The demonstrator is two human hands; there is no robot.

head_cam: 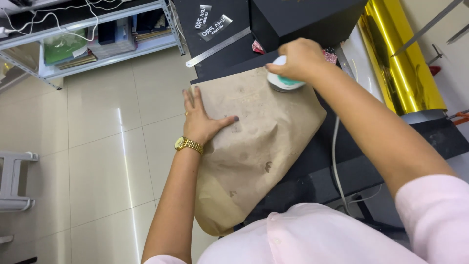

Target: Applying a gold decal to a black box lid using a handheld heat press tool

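A crumpled sheet of brown paper [259,142] lies over the edge of a black worktable [439,137] and hangs down toward me. My left hand [202,117], with a gold watch on the wrist, presses flat on the paper's left side, fingers spread. My right hand [299,57] grips a small white and teal mini iron [283,82] and holds it down on the paper's far end. A white cord [336,161] runs down across the table beside my right arm.
A steel ruler [217,47] and a black box [303,19] lie at the table's far end. A gold foil roll [403,63] sits to the right. A metal shelf [93,34] stands across the tiled floor; a white stool [14,181] is at left.
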